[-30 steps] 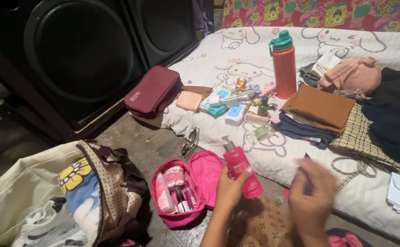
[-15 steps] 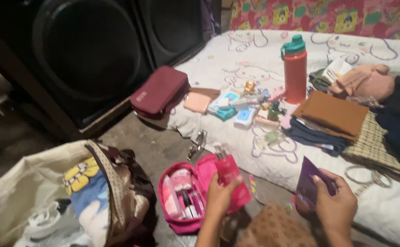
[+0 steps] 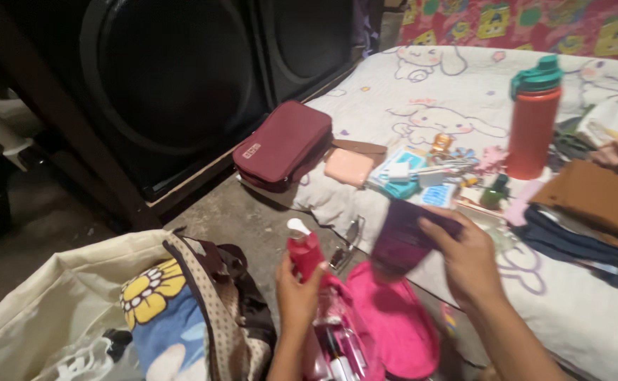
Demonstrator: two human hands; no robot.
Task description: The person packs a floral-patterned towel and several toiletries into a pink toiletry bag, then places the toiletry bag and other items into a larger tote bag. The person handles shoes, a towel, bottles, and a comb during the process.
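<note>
While the left hand (image 3: pixel 298 293) clamps a red bottle (image 3: pixel 304 255) above the pink pouch (image 3: pixel 393 324), the right hand (image 3: pixel 468 257) grips a purple sachet (image 3: pixel 402 236) beside it.

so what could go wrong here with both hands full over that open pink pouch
1. The left hand grips the red pump bottle low on its body; it might slip and drop onto the small items in the open pink pouch.
2. The right hand holds a dark purple packet over the mattress edge, close to the sunglasses on the floor; a fumble could land it there.
3. The tall orange water bottle stands on soft bedding and could tip if bumped.
</note>
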